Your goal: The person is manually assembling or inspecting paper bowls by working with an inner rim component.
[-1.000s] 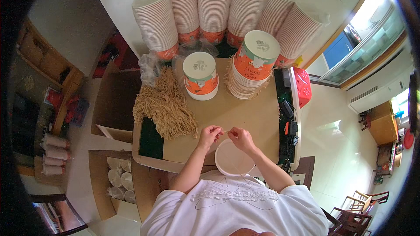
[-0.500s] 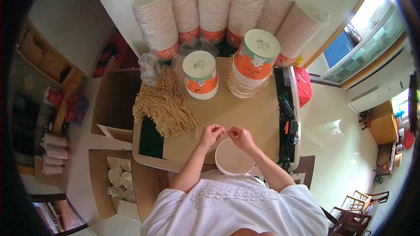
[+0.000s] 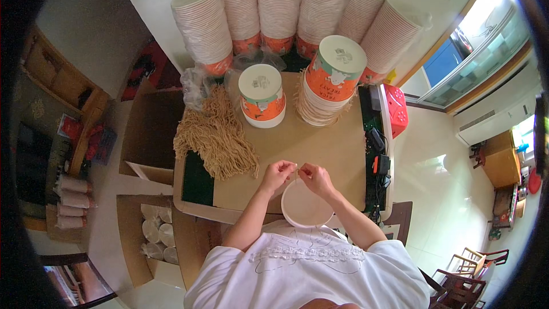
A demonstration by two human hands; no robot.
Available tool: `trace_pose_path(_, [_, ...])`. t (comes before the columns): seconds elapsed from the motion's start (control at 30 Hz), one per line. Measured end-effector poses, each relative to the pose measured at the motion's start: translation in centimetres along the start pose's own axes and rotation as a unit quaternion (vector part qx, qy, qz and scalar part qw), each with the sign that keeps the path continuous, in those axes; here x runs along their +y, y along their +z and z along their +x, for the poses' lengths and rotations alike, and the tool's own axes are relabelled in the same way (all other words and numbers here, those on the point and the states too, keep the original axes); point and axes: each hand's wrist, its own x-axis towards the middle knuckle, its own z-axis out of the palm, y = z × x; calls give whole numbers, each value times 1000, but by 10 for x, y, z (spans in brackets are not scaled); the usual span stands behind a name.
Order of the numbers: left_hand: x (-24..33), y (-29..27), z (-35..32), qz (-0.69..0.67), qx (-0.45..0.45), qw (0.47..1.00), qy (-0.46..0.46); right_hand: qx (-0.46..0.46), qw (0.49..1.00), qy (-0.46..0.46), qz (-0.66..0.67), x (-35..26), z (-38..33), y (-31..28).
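Observation:
A white paper bucket (image 3: pixel 307 205) rests at the table's near edge against my shirt, its open mouth facing up. Over its far rim, my left hand (image 3: pixel 278 175) and my right hand (image 3: pixel 315 178) almost meet. Both hands are closed in a pinch on a thin, pale cord (image 3: pixel 297 173), mostly hidden by the fingers. Left of them lies a loose heap of tan cords (image 3: pixel 220 137). Beyond the hands stand an upside-down orange and green bucket stack (image 3: pixel 262 100) and a taller one (image 3: pixel 331 83), with tan cords sticking out around its lower rims.
Tall plastic-wrapped bucket stacks (image 3: pixel 280 8) line the table's back. Brown cardboard (image 3: pixel 274 149) covers the tabletop. Black adapters and cables (image 3: pixel 377 149) run along the right edge, beside a red plastic stool (image 3: pixel 396 111). An opened carton (image 3: pixel 134 246) holding wrapped white rolls stands on the floor at left.
The hands stay nearly where they were over the far rim, with only a slight shift of the fingers. The view has tilted a touch; the bucket has not visibly moved.

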Motion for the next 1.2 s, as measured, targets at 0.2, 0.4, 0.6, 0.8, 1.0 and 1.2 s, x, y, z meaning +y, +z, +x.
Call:
trace_pose_path(0.2, [-14, -3, 5, 41, -10, 999, 18, -7, 1000, 10, 8, 2, 0, 1])
trace_pose_path(0.4, [-15, -9, 6, 20, 28, 999, -2, -8, 1000, 6, 2, 0, 0, 1])
trace_pose_path(0.6, [-11, -10, 6, -7, 48, 999, 22, 3, 1000, 9, 16, 7, 0, 3])
trace_pose_path(0.8, [-18, -2, 5, 98, -35, 988, 119, 7, 1000, 0, 4, 4, 0, 4])
trace_pose_path(1.0, [-15, 3, 5, 38, 4, 998, 49, -6, 1000, 4, -15, 3, -1, 2])
trace_pose_path(1.2, [3, 5, 1, 79, -8, 996, 35, 25, 989, 62, 131, -1, 0, -2])
